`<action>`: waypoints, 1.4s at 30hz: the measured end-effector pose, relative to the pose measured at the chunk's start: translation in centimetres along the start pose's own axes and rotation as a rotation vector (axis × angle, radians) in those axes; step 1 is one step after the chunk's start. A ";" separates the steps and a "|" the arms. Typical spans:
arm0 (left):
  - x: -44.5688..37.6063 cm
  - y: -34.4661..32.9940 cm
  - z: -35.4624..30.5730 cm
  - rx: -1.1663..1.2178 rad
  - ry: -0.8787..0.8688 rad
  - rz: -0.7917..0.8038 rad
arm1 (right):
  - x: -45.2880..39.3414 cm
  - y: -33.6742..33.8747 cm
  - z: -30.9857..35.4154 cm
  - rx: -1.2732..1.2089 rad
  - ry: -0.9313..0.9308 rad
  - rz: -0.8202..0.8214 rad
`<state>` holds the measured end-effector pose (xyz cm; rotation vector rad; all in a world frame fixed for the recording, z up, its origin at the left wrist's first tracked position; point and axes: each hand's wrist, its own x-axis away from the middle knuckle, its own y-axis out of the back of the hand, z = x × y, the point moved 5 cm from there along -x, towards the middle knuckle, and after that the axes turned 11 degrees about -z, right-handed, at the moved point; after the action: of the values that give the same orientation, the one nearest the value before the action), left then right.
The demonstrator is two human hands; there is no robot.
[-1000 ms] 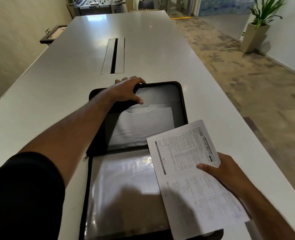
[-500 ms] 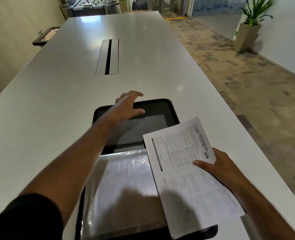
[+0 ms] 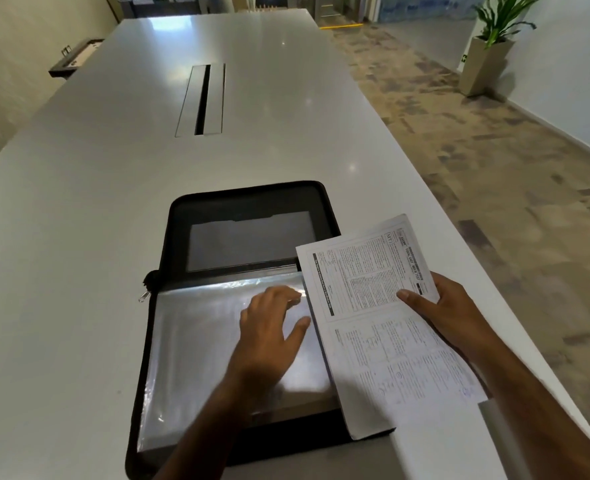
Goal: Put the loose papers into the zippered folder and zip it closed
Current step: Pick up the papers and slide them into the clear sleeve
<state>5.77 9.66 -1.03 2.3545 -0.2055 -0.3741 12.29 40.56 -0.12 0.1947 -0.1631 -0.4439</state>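
At the frame's lower right, a thin sheaf of white printed papers (image 3: 383, 327), light and floppy, is gripped at its right edge by the right hand (image 3: 449, 317), thumb on top. One black zippered fabric folder (image 3: 245, 233) lies open at centre; the left hand (image 3: 269, 327) rests spread on its glossy plastic sleeves (image 3: 196, 341). How many sheets cannot be told.

The zippered folder (image 3: 252, 209) lies open on the counter (image 3: 79, 220), lower centre of the frame. The left hand (image 3: 269, 327) rests on its near half. The papers (image 3: 373, 306), in the right hand (image 3: 449, 313), overlap the folder's right edge at lower right.
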 end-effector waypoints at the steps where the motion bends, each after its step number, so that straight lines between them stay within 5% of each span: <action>1: 0.5 -0.6 -0.1 -0.029 -0.016 0.005 | 0.0 0.5 -0.1 0.011 0.007 -0.008; 10: -0.2 -3.2 -0.4 -0.222 0.055 -0.010 | -1.5 4.0 -0.4 0.074 0.053 -0.014; 23: -0.6 -2.4 -1.9 -0.171 0.111 -0.086 | -5.0 8.0 -0.3 0.120 0.083 0.074; 42: -1.5 -0.8 -3.8 -0.191 0.205 -0.148 | -8.2 9.7 1.6 0.292 0.080 0.504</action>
<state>5.61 13.09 1.41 2.2056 0.0978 -0.2100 8.64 52.46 2.68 0.4449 -0.1908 0.0925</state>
